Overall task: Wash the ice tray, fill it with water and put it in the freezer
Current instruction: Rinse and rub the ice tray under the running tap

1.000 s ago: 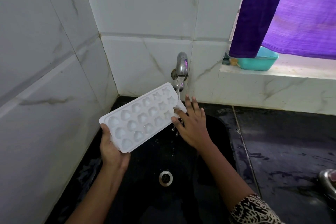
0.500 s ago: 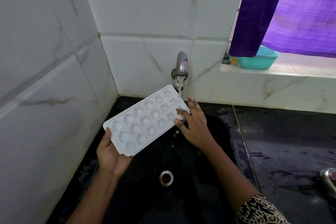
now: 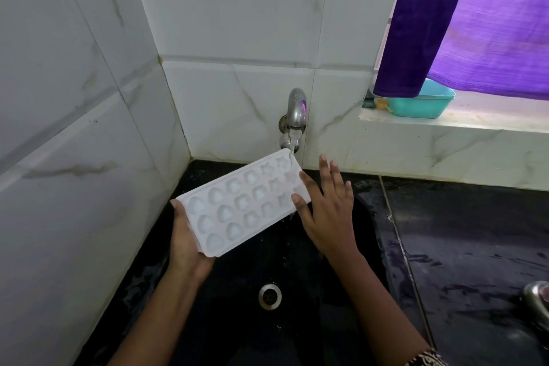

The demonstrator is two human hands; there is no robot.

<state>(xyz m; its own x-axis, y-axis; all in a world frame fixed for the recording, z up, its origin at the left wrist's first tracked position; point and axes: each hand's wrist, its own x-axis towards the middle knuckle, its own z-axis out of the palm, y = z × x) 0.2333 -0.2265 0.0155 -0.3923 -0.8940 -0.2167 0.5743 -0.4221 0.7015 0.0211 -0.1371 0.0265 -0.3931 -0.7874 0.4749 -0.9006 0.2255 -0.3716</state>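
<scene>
1. Head view: a white plastic ice tray with three rows of rounded moulds is held tilted over a black sink, its far end raised under a wall-mounted metal tap.
2. A thin stream of water runs from the tap onto the tray's far corner, and drops fall off its near right edge into the sink.
3. The left hand grips the tray's near short end, palm and fingers beneath it and the thumb against the outer corner.
4. The right hand is spread flat with straight fingers. Its thumb and forefinger touch the moulds at the tray's far right end and it holds nothing.
5. A round steel drain sits in the sink floor below the tray.
6. The wet black bench extends right of the sink, with a shiny metal object at the frame's edge, too cut off to identify.
7. White marble-look tiles cover both walls.
8. On the window ledge stands a teal plastic tub, partly behind a hanging purple curtain.
9. A patterned sleeve shows on the right arm.
</scene>
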